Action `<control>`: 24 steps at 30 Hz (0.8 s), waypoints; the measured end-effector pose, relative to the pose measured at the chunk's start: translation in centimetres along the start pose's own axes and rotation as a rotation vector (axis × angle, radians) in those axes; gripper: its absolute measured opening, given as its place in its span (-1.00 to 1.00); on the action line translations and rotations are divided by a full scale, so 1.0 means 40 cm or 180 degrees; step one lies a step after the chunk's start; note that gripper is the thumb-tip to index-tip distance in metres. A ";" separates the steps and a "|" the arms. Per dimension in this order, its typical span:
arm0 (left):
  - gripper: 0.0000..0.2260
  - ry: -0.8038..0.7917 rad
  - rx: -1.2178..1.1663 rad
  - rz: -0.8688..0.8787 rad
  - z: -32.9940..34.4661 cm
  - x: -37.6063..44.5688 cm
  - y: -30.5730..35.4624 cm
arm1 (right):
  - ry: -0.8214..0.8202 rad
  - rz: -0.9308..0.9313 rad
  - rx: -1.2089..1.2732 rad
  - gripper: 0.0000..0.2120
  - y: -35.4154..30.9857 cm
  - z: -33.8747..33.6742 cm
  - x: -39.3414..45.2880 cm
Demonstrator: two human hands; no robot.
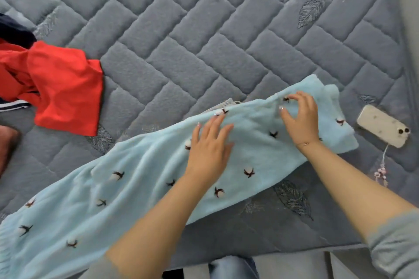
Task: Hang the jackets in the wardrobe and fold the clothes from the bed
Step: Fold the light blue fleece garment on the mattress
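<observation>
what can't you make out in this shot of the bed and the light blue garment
Head view only:
- Light blue garment: lower left end cut off by the frame edge; what kind of garment is unclear.
- Red garment and dark garment: cut off at the left edge.
- Right hand: curled fingers; whether they pinch fabric is unclear.

We're in a bedroom at home: a bed (226, 29) fills the view, covered in a grey quilted spread stitched with brick shapes and leaves. Loose laundry lies on it, a fluffy pale-blue garment with small dark motifs (136, 188) and a crumpled red cloth (63, 93), plus a white cased phone with a charm strap (383, 129).
</observation>
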State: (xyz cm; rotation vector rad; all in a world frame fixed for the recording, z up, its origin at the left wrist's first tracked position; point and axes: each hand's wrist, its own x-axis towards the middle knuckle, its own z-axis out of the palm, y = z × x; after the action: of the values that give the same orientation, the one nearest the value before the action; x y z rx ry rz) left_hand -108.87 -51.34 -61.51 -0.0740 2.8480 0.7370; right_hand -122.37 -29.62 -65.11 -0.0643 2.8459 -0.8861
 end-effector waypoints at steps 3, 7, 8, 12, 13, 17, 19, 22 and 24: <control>-0.49 -0.0611 0.0172 0.0109 0.082 0.066 0.101 | 0.0257 0.0785 0.0025 -0.61 0.131 -0.075 0.007; -0.32 -0.0929 0.0701 -0.0076 0.156 0.142 0.132 | 0.0194 0.1833 -0.0261 -0.51 0.264 -0.144 0.025; -0.26 -0.1041 0.0819 -0.0070 0.167 0.152 0.131 | 0.0102 0.1807 -0.0294 -0.55 0.284 -0.154 0.025; -0.03 -0.1439 0.1092 -0.0044 0.179 0.174 0.131 | 0.0140 0.1237 -0.0239 -0.85 0.327 -0.190 0.015; -0.01 -0.1465 0.1124 -0.0055 0.175 0.176 0.135 | 0.0203 0.1110 -0.0260 -0.91 0.334 -0.202 0.015; -0.05 -0.1325 0.1099 0.0116 0.162 0.181 0.161 | 0.0514 0.0677 -0.0346 -0.88 0.377 -0.266 0.031; -0.10 -0.1154 0.1114 0.0298 0.168 0.177 0.178 | 0.0277 0.0477 -0.0334 -0.89 0.401 -0.287 0.038; -0.14 -0.1220 0.1090 0.0317 0.195 0.170 0.207 | -0.0583 0.0196 -0.0301 -0.81 0.405 -0.256 0.044; -0.14 -0.1346 0.1141 0.0231 0.217 0.168 0.222 | -0.0781 0.0427 -0.0359 -0.62 0.396 -0.213 0.048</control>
State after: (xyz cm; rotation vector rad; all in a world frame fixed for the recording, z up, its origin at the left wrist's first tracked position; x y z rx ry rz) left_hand -114.78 -39.34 -66.10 0.2130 2.5318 0.2080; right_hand -125.57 -11.97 -67.46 0.0045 2.6329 -0.6423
